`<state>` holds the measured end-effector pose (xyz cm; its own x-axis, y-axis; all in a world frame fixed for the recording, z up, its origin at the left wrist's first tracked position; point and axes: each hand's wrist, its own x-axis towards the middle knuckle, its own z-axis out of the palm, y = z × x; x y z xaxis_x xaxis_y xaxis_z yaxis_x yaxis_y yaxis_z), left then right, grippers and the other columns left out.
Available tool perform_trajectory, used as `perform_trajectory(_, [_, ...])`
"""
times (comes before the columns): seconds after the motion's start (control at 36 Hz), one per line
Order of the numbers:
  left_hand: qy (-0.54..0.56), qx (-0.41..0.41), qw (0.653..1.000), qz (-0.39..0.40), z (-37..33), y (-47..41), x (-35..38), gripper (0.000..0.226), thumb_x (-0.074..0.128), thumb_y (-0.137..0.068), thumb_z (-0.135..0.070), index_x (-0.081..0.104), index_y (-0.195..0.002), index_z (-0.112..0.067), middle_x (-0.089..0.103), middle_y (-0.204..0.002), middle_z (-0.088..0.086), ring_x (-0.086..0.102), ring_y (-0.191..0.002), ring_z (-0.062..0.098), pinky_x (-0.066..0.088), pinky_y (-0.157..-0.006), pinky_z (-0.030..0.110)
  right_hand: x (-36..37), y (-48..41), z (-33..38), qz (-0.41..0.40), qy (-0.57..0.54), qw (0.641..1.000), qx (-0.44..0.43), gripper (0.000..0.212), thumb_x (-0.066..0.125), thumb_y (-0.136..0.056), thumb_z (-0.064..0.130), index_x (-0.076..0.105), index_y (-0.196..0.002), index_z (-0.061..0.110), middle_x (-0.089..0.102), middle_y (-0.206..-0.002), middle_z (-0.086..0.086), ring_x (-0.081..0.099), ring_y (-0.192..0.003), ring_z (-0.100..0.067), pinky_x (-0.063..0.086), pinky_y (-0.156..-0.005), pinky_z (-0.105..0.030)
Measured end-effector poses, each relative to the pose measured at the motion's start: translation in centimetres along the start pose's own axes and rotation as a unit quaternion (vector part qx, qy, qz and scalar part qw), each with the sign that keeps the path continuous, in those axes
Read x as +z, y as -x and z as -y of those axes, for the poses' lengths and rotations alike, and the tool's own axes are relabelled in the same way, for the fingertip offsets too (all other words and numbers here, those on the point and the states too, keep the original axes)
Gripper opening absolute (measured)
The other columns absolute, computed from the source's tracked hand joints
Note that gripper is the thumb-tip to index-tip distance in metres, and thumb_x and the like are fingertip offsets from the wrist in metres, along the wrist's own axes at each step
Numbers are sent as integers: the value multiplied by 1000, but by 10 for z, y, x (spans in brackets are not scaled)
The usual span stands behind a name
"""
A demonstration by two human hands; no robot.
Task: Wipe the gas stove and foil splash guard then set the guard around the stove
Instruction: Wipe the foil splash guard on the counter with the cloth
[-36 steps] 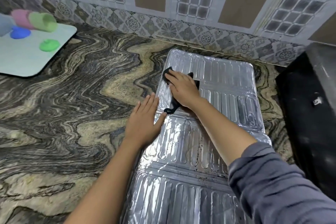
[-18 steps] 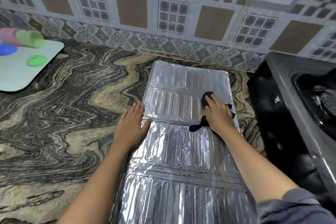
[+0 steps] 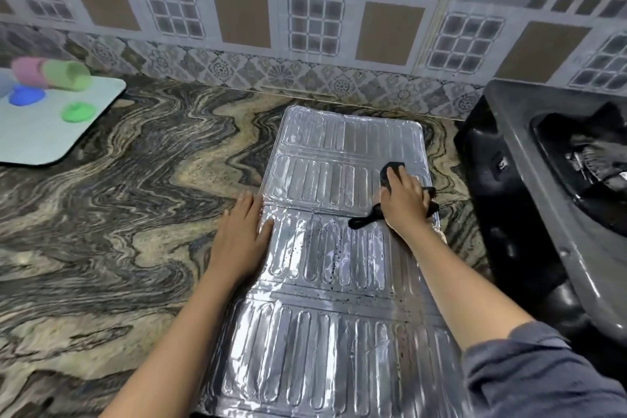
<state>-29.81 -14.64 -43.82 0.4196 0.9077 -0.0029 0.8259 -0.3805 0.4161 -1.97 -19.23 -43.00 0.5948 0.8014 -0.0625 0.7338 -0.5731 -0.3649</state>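
Observation:
The silver foil splash guard (image 3: 325, 265) lies flat on the marbled counter, ribbed panels running from the wall toward me, with dark specks on its middle panel. My right hand (image 3: 405, 202) presses a black cloth (image 3: 364, 219) onto the guard near its right edge, fingers curled over the cloth. My left hand (image 3: 242, 236) lies flat, fingers together, on the guard's left edge and the counter. The dark gas stove (image 3: 543, 187) stands at the right, its burner partly in view.
A pale mat (image 3: 44, 136) at the far left carries pink and green cups (image 3: 66, 75) lying on their sides and blue and green lids. The patterned tile wall (image 3: 305, 27) runs along the back. Bare marbled counter (image 3: 118, 214) lies between the mat and the guard.
My right hand has slid the cloth from the guard's upper left across to its right edge. My left hand has stayed pressed on the left edge. The view has shifted, showing more stove.

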Motion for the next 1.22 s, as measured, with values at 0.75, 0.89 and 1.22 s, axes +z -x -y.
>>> perform_trajectory(0.75, [-49,6,999,-4,9,24,15,66,10,-91,-49,2,-150,-19,-3,-159,-4,-14,-137,-1,-11,-115,28,56,13,143,73,1,995,-65,55,31,-98,28,10,-148,17,-2,-158,-4,0,-143,-33,-1,-115,-55])
perform_trajectory(0.89, [-59,1,998,2,8,23,15,67,8,-90,-49,0,-150,-18,-4,-159,-3,-9,-145,7,-10,-115,28,52,3,143,123,42,975,-183,51,27,-99,29,12,-148,22,2,-158,3,2,-144,-27,1,-117,-50])
perform_trajectory(1.22, [-54,-9,998,-8,7,24,16,61,13,-97,-47,-2,-150,-20,-6,-159,-4,-9,-145,7,-9,-117,30,35,-30,126,218,95,837,-493,49,45,-96,18,33,-142,29,24,-154,10,14,-144,-20,12,-116,-51])
